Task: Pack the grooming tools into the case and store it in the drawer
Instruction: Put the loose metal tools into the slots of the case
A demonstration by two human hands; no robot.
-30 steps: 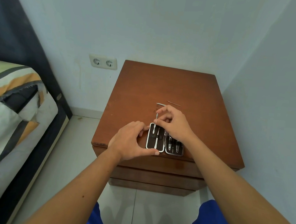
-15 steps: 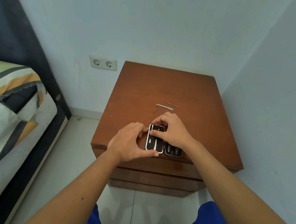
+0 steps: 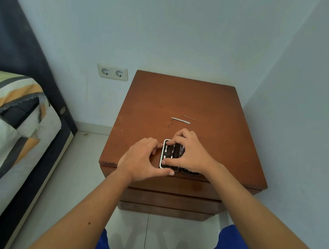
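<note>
Item: open case [image 3: 171, 155] at the table's [image 3: 182, 98] front edge, braced by your left hand [image 3: 141, 160].
Right hand [image 3: 189, 153] pinches a tool, seemingly, into its slot; press it flat. File [image 3: 180, 120] and pin [image 3: 190, 118] lie beyond.

Case [image 3: 171, 155] on nightstand [image 3: 182, 102], 2 tools [image 3: 181, 120] behind.

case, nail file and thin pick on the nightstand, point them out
case [image 3: 171, 155], head view, on the open left half's dark lining
nail file [image 3: 180, 120], head view, mid-blade
thin pick [image 3: 190, 118], head view, middle of the shaft
</note>
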